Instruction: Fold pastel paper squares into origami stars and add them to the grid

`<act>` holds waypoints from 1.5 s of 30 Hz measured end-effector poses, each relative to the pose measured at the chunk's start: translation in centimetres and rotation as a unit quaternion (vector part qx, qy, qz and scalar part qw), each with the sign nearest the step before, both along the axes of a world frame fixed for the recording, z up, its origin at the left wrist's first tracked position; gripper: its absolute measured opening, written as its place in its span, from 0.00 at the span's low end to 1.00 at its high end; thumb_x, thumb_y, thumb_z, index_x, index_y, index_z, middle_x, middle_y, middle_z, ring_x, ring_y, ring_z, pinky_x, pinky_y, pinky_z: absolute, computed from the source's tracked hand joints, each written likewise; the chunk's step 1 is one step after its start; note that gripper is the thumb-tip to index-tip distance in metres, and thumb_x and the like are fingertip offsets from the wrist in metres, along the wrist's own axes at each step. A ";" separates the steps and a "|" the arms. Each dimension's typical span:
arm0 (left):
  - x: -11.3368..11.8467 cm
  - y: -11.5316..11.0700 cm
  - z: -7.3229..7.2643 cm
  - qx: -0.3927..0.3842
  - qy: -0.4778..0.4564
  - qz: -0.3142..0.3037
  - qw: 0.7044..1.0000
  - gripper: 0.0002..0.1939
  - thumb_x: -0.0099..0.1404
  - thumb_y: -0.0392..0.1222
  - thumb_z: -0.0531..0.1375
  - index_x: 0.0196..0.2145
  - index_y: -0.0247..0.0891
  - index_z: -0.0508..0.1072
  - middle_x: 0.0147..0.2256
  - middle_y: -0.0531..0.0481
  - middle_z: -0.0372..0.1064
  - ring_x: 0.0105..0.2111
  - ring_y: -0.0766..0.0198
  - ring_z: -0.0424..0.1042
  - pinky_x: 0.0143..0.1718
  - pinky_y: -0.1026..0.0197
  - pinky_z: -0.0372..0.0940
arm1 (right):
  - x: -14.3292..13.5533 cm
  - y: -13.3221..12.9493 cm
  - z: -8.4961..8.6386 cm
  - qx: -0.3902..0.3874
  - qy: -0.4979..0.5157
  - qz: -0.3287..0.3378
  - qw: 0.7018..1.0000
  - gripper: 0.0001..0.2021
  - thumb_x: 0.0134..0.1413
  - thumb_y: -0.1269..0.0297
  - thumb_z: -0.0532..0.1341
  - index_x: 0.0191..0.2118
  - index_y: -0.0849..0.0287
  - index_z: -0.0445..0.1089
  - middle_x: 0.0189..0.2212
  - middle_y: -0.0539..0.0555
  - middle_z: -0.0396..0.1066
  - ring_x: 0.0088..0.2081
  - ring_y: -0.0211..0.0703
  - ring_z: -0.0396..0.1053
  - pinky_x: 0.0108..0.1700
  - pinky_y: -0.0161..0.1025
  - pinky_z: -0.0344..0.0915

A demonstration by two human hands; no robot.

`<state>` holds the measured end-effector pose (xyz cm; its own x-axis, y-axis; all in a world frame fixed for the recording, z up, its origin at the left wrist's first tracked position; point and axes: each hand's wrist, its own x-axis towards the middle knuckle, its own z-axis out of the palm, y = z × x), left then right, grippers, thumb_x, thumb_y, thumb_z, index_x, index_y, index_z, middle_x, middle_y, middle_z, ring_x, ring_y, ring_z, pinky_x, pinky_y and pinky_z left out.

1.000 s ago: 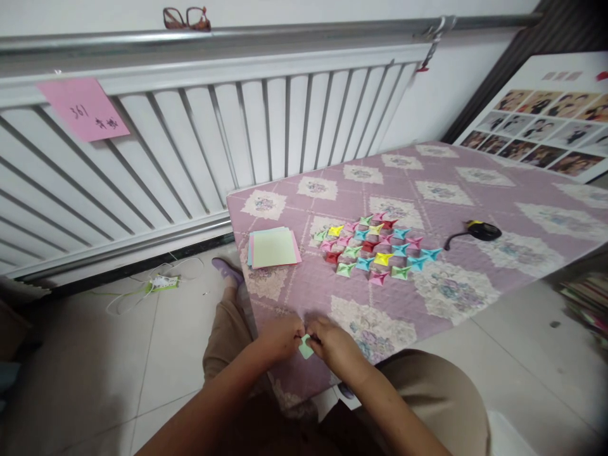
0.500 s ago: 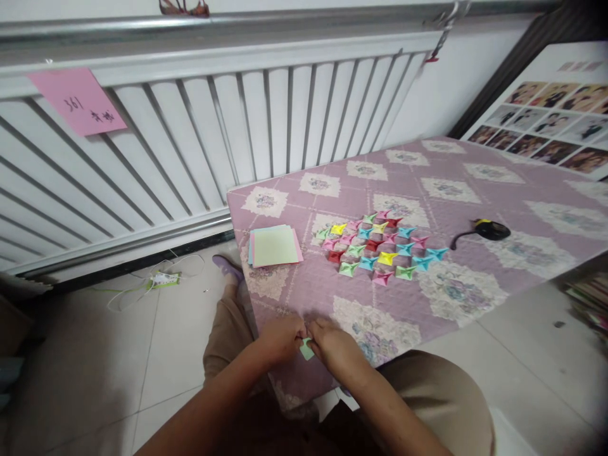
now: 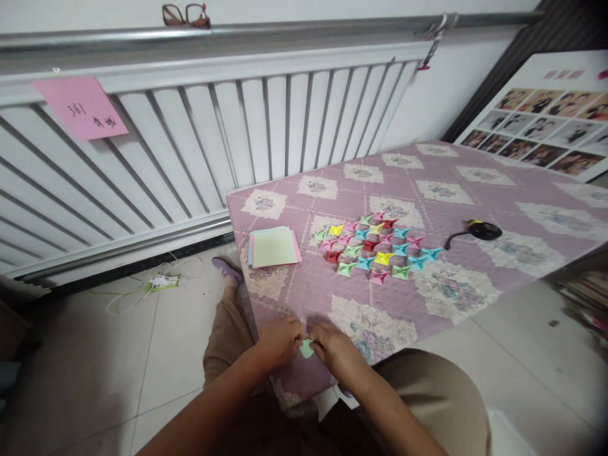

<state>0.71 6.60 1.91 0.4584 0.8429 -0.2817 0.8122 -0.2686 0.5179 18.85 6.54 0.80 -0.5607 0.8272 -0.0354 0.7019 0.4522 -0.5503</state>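
Note:
A small folded piece of light green paper [image 3: 306, 348] is pinched between my two hands near the table's front left corner. My left hand [image 3: 281, 339] has its fingers closed on the paper's left side. From the other side, my right hand [image 3: 334, 344] grips its right edge with thumb and curled fingers. Farther up the table sits a stack of square coloured sheets [image 3: 273, 247], pale yellow-green on top with pink and blue edges below. Right of the stack, several folded paper shapes [image 3: 365, 247] in pink, green, red, yellow and blue stand in slanting rows.
The table [image 3: 304, 291] wears a purple flowered cloth. A black-and-yellow object with a strap [image 3: 484, 230] lies to the right. Behind stands a white radiator [image 3: 266, 126] with a pink note [image 3: 83, 107]. A power strip [image 3: 164, 282] with cables is on the floor at left.
The view has shifted slightly. Both hands stay at the same spot, and the green paper between them now shows a more pointed shape.

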 end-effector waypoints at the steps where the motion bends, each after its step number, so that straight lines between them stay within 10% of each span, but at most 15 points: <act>1: 0.0 -0.1 0.0 0.003 0.000 -0.001 1.000 0.07 0.61 0.35 0.55 0.34 0.41 0.72 0.37 0.51 0.68 0.37 0.61 0.66 0.36 0.62 0.57 | 0.0 0.0 0.0 0.002 0.002 0.000 1.000 0.07 0.48 0.77 0.57 0.30 0.57 0.64 0.31 0.51 0.67 0.36 0.42 0.66 0.38 0.36 0.60; 45: -1.2 -2.6 -2.8 0.208 0.087 -0.125 0.966 0.10 0.70 0.39 0.50 0.34 0.39 0.70 0.34 0.51 0.66 0.33 0.63 0.63 0.31 0.63 0.59 | 0.6 -2.2 -1.7 0.242 -0.058 0.079 0.965 0.09 0.61 0.72 0.55 0.29 0.59 0.66 0.29 0.51 0.66 0.33 0.40 0.63 0.33 0.36 0.61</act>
<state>-0.44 4.05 -0.92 0.6377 0.7695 -0.0337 0.7608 -0.6224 0.1838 19.49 4.35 -0.88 -0.6974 0.6667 0.2630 0.6468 0.7435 -0.1700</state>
